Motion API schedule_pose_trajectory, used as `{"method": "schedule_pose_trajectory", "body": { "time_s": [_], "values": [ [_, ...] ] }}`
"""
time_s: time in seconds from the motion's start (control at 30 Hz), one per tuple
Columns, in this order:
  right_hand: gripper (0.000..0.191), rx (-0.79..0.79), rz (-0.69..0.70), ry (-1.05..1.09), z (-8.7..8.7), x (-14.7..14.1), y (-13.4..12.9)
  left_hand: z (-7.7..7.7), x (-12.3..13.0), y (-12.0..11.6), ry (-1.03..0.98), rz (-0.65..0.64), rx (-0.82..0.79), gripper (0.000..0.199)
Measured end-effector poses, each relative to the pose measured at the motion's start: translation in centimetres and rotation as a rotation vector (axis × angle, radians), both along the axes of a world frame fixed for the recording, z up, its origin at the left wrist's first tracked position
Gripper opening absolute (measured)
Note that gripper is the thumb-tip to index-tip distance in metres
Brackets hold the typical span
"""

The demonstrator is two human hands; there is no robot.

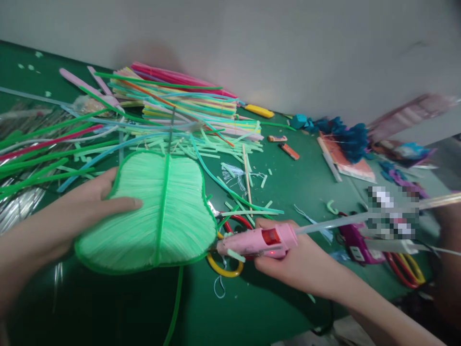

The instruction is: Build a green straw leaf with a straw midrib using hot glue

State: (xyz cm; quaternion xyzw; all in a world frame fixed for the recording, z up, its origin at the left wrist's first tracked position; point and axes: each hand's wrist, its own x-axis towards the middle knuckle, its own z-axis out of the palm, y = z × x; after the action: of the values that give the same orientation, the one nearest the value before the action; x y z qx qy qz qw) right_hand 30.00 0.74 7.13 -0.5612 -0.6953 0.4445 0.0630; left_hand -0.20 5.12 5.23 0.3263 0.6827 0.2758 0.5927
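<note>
My left hand (pixel 108 202) grips the left edge of a light green leaf-shaped fan (pixel 140 226), thumb on its face and fingers behind. A darker green border runs round the fan, and a green rib goes down its middle to a thin wire at the top. In my right hand (pixel 291 264) is a pink hot glue gun (pixel 259 241) with a small red light lit. Its nozzle meets or nearly meets the fan's lower right edge. From the gun's back sticks a long translucent glue stick (pixel 331 223). Below the fan hangs a green pipe cleaner (pixel 175 307).
Red-and-yellow scissors (pixel 225 270) lie behind the glue gun. Bundles of coloured pipe cleaners (pixel 201 105) and cut pieces cover the table's back. A yellow cutter (pixel 259 111), a lighter (pixel 289 151) and a purple glue gun (pixel 360 242) lie to the right, near another person's arm (pixel 448 254).
</note>
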Motion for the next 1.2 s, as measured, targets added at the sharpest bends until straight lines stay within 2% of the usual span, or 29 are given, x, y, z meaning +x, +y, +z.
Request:
{"method": "schedule_pose_trajectory", "body": {
  "time_s": [0.1,0.33,0.57,0.77,0.97,1.13,1.2],
  "values": [
    [0.044,-0.014,0.025,0.028,0.0,0.1,0.1,-0.1,0.1,0.0,0.001,-0.006,0.011,0.094],
    [0.053,-0.032,0.049,0.043,-0.1,0.6,0.2,-0.5,0.3,-0.2,0.017,0.021,0.043,0.082],
    [0.051,0.0,0.011,0.03,0.0,0.7,0.3,-0.1,0.3,-0.1,-0.011,0.005,-0.022,0.094],
    [0.024,0.066,-0.032,-0.063,0.1,0.7,0.3,-0.3,0.2,-0.2,-0.024,0.013,-0.012,0.097],
    [0.029,0.077,0.034,-0.114,-0.2,1.2,0.4,-0.6,-0.1,-0.1,-0.042,0.015,0.023,0.096],
    [0.009,0.089,-0.001,-0.175,-0.2,1.2,0.5,-0.5,0.0,-0.1,-0.028,0.016,0.022,0.096],
    [0.006,0.095,-0.04,-0.197,-0.2,1.2,0.5,-0.4,0.1,-0.1,-0.017,0.02,0.013,0.096]
  ]
}}
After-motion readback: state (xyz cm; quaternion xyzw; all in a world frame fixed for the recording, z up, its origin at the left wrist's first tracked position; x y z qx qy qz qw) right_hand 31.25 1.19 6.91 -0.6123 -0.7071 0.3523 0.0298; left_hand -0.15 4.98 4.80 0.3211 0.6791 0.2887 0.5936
